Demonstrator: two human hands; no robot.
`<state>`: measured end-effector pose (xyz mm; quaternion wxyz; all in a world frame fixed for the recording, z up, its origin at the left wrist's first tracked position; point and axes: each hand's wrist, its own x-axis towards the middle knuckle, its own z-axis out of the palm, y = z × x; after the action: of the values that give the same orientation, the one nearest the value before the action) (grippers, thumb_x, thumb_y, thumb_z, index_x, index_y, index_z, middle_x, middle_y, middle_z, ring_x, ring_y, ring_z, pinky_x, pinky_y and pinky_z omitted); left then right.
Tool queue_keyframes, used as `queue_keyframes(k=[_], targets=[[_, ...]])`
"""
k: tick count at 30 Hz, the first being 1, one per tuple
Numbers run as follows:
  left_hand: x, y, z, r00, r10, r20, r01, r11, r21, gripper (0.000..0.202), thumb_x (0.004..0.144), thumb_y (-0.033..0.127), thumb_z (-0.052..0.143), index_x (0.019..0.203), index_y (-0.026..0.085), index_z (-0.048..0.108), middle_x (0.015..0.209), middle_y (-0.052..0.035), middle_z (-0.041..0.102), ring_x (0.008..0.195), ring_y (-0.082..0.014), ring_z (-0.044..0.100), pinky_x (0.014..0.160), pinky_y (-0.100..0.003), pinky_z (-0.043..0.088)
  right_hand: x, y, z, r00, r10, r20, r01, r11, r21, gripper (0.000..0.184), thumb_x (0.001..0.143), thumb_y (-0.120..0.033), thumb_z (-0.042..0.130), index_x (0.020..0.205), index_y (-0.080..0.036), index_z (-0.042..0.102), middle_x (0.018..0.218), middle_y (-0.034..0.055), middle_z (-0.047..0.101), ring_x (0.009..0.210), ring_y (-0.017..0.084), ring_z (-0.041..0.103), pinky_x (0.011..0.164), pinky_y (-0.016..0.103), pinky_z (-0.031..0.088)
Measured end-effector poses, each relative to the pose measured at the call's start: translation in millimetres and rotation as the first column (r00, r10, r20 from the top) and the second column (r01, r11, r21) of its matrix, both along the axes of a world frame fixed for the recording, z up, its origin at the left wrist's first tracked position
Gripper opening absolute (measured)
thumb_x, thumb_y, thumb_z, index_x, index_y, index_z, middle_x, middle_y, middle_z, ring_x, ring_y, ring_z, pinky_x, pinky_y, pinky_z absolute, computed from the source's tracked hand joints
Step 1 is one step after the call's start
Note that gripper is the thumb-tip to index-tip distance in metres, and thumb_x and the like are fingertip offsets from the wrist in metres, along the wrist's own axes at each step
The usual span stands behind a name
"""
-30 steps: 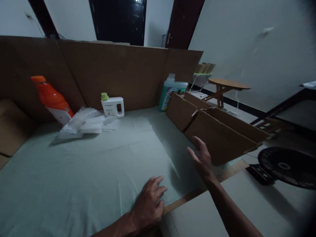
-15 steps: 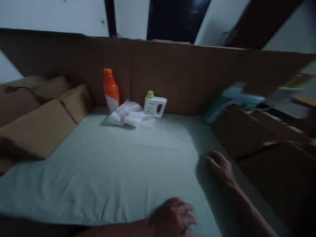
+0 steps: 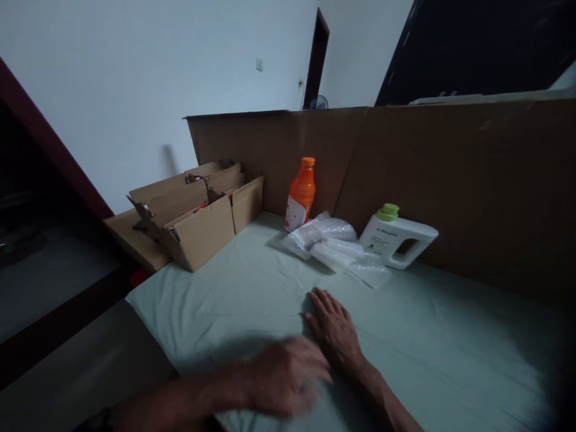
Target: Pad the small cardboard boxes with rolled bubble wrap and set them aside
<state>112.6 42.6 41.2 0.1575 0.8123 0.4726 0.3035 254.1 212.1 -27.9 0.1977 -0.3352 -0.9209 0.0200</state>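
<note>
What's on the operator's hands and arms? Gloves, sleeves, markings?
Both hands bare, five-fingered, no gloves. Right hand: no ring or marking visible. Left hand: motion-blurred, small details unreadable. Right forearm: no sleeve, watch or cable in view. Left forearm: uncovered up to a dark edge at the bottom of frame, maybe a cuff or band; can't tell.

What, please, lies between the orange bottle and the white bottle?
In the head view, transparent plastic wrap lies between the orange bottle and the white bottle, slightly toward the camera.
</note>
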Motion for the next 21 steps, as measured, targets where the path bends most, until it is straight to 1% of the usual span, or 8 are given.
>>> queue_keyframes(k=[2,4,7,8,10,13,17,21], targets=[[-71.6,4.8,33.9,0.916,0.387,-0.107,-0.365,0.914,0.177,0.033,0.091,0.016,0.049,0.113,0.021,0.072,0.127,-0.0103,0.069,0.130,-0.0249,0.057,0.116,-0.047,0.042,-14.5,-5.2,-1.2,0.999,0.043,0.014,-0.043,0.999,0.015,0.047,0.099,-0.044,0.044,0.139,-0.021,0.058,0.149,0.0121,0.054,0.138,0.032,0.049,0.109,0.050,0.044],[-141.3,8.2,69.5,0.686,0.717,-0.122,-0.635,0.672,0.382,0.034,0.090,0.016,0.049,0.117,0.018,0.070,0.133,-0.0131,0.065,0.139,-0.0297,0.047,0.118,-0.055,0.035,-20.1,-5.3,-3.2,0.998,0.052,0.017,-0.053,0.998,0.025,0.050,0.099,-0.046,0.043,0.140,-0.020,0.057,0.149,0.0128,0.054,0.139,0.032,0.048,0.109,0.051,0.044],[-222.7,7.9,105.7,0.382,0.917,-0.113,-0.741,0.378,0.555,0.041,0.088,0.024,0.054,0.126,0.011,0.064,0.143,-0.0187,0.057,0.142,-0.0363,0.041,0.117,-0.058,0.031,-19.7,-1.7,-6.3,0.999,0.042,0.008,-0.042,0.999,0.033,0.052,0.099,-0.048,0.042,0.139,-0.020,0.058,0.149,0.0126,0.055,0.138,0.032,0.049,0.109,0.052,0.044],[-240.8,7.1,110.9,0.316,0.937,-0.146,-0.763,0.343,0.549,0.043,0.087,0.026,0.056,0.126,0.010,0.063,0.137,-0.0197,0.061,0.137,-0.0377,0.046,0.114,-0.058,0.034,-19.0,-0.7,-7.0,0.999,0.038,0.004,-0.038,0.999,0.033,0.052,0.099,-0.049,0.042,0.139,-0.021,0.058,0.148,0.0120,0.055,0.138,0.032,0.050,0.108,0.052,0.044],[-263.0,5.6,112.7,0.258,0.936,-0.240,-0.798,0.346,0.494,0.041,0.086,0.027,0.054,0.121,0.011,0.066,0.120,-0.0191,0.070,0.122,-0.0365,0.059,0.108,-0.057,0.038,-18.0,0.6,-7.1,0.999,0.034,0.002,-0.034,0.999,0.027,0.052,0.098,-0.050,0.041,0.139,-0.023,0.058,0.149,0.0110,0.055,0.138,0.032,0.050,0.108,0.052,0.045],[-268.4,3.3,106.0,0.323,0.895,-0.308,-0.790,0.434,0.433,0.032,0.088,0.024,0.049,0.109,0.014,0.071,0.102,-0.0145,0.076,0.103,-0.0301,0.068,0.109,-0.053,0.039,-17.9,0.9,-4.9,0.999,0.029,0.018,-0.029,0.999,0.017,0.052,0.098,-0.049,0.041,0.139,-0.023,0.059,0.149,0.0112,0.054,0.137,0.033,0.050,0.107,0.053,0.046],[-243.2,-12.7,99.8,0.542,0.815,-0.205,-0.679,0.568,0.466,0.025,0.092,0.023,0.048,0.094,0.021,0.073,0.098,-0.0072,0.078,0.101,-0.0239,0.070,0.117,-0.057,0.030,-18.9,0.1,2.5,0.999,0.047,0.007,-0.047,0.999,-0.006,0.052,0.098,-0.049,0.040,0.136,-0.021,0.062,0.146,0.0126,0.057,0.136,0.034,0.052,0.105,0.054,0.047],[-195.4,-43.9,94.6,0.795,0.594,-0.125,-0.471,0.734,0.489,0.020,0.093,0.018,0.053,0.092,0.023,0.072,0.090,-0.0024,0.078,0.109,-0.0208,0.069,0.119,-0.055,0.030,-19.4,-2.3,13.2,0.990,0.069,-0.124,-0.080,0.993,-0.090,0.049,0.098,-0.052,0.040,0.124,-0.022,0.069,0.136,0.0124,0.065,0.127,0.034,0.059,0.102,0.052,0.049]])
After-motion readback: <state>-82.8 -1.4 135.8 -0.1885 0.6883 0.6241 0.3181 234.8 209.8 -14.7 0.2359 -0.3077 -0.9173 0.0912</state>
